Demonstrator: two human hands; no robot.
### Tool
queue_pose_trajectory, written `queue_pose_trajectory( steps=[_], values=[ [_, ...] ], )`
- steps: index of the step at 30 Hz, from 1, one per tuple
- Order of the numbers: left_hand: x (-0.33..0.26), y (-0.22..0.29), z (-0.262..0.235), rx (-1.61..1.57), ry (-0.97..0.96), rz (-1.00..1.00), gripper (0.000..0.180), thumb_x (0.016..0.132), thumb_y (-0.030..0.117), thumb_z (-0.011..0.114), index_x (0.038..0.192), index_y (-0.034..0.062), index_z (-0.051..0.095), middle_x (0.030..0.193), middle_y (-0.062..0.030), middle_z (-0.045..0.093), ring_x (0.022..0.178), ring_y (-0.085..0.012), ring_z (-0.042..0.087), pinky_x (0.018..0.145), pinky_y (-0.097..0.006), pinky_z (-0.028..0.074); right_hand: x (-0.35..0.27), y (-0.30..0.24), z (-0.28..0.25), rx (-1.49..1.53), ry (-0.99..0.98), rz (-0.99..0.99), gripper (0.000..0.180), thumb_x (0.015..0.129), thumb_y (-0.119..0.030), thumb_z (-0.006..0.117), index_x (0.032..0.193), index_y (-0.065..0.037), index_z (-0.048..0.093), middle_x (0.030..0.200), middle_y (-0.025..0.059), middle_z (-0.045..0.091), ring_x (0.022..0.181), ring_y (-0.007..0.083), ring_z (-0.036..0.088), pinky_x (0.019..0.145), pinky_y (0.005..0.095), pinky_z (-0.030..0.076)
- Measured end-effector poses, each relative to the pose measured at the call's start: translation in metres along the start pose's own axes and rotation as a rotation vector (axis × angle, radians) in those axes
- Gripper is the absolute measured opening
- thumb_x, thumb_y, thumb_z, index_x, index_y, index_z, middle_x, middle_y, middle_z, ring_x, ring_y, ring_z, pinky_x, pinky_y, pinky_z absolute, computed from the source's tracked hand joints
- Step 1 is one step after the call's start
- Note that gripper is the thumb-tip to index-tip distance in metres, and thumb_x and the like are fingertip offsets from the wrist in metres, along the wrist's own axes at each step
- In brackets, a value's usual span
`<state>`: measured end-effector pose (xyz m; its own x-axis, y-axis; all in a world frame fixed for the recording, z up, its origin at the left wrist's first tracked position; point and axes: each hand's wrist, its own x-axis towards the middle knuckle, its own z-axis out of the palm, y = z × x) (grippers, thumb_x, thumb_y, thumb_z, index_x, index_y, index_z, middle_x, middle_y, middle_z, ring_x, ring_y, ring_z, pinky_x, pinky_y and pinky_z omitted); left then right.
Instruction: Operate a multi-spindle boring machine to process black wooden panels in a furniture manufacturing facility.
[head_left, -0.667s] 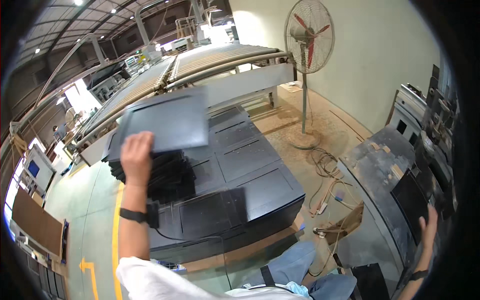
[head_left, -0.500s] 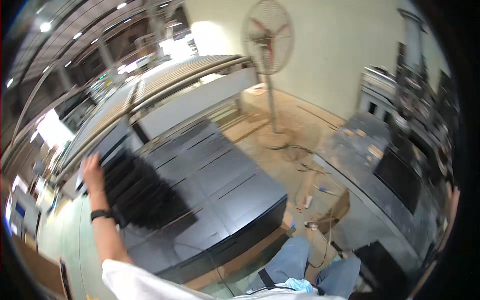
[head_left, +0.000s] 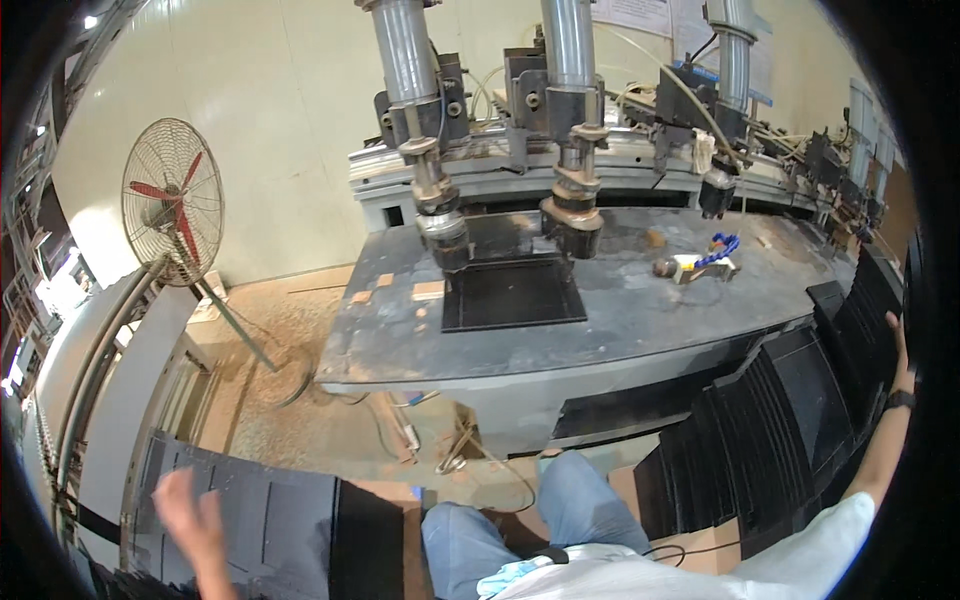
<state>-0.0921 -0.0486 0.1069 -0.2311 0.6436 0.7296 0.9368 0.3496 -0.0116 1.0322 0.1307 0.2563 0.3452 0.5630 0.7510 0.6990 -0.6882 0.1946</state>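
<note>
My left hand (head_left: 185, 515) is raised over a stack of flat dark panels (head_left: 290, 515) at the lower left. It is blurred, with its fingers apart and nothing visible in it. At the far right, my right hand (head_left: 899, 345) is stretched out along the edge of a row of black panels (head_left: 865, 320), fingers extended; its far side is partly lost at the dark rim. One black panel (head_left: 515, 300) lies flat on the grey machine table (head_left: 400, 345), beneath two metal spindle heads (head_left: 445, 235).
More leaning black panels (head_left: 725, 450) stand right of my knees. On the machine table are small wood blocks (head_left: 427, 291) and a fitting with a blue coiled hose (head_left: 722, 250). A red-bladed fan (head_left: 172, 205) stands at the left, and cables (head_left: 465, 440) lie on the floor.
The view has swung right, from the dark panel stack to the machine table. My left hand has come away from the bunch of black panels; my right arm now reaches to the panels at the right.
</note>
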Motion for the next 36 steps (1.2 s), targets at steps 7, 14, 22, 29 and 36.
queue_pose_trajectory(
  steps=[7,14,22,29,36],
  values=[
    [0.106,0.325,0.205,-0.661,-0.298,0.622,0.051,0.080,0.037,0.069,0.120,0.0074,0.058,0.126,-0.0113,0.053,0.127,-0.0333,0.043,0.104,-0.052,0.033,-0.051,-0.155,-0.127,0.104,0.107,-0.228,0.035,0.081,0.006,0.054,0.115,-0.004,0.058,0.113,0.0137,0.060,0.108,0.0302,0.057,0.091,0.0354,0.045],
    [0.102,0.418,0.287,-0.370,-0.526,0.299,0.089,0.083,0.070,0.044,0.140,0.0012,0.038,0.147,-0.0153,0.035,0.138,-0.0333,0.026,0.110,-0.058,0.016,-0.095,-0.405,-0.251,0.811,0.066,-0.785,0.033,0.066,0.004,0.063,0.096,-0.008,0.066,0.081,0.0101,0.063,0.080,0.0294,0.058,0.070,0.0397,0.048],
    [-0.001,0.309,0.195,-0.544,-0.130,0.571,0.044,0.063,0.015,0.068,0.107,0.0114,0.063,0.092,-0.0039,0.057,0.089,-0.0240,0.055,0.085,-0.035,0.047,-0.216,-0.617,-0.177,1.086,0.076,-1.049,0.028,0.070,-0.010,0.063,0.098,-0.012,0.066,0.088,0.0016,0.067,0.085,0.0231,0.057,0.077,0.0382,0.048],
    [-0.040,0.145,0.037,-0.250,-0.004,0.608,0.017,0.070,0.009,0.070,0.085,0.0144,0.063,0.080,-0.0001,0.060,0.076,-0.0206,0.060,0.072,-0.032,0.054,-0.255,-0.707,-0.100,1.078,-0.222,-1.150,0.052,0.079,-0.041,0.066,0.118,-0.007,0.060,0.130,0.0096,0.056,0.122,0.0299,0.048,0.101,0.0424,0.039],
    [-0.116,0.006,-0.166,0.628,0.019,0.155,0.022,0.076,0.005,0.058,0.096,0.0013,0.067,0.096,-0.0136,0.064,0.091,-0.0348,0.061,0.082,-0.046,0.050,-0.257,-0.735,-0.137,1.175,-0.310,-1.250,0.049,0.079,-0.032,0.068,0.121,-0.008,0.060,0.129,0.0077,0.057,0.122,0.0286,0.049,0.101,0.0390,0.042]
  ],
)
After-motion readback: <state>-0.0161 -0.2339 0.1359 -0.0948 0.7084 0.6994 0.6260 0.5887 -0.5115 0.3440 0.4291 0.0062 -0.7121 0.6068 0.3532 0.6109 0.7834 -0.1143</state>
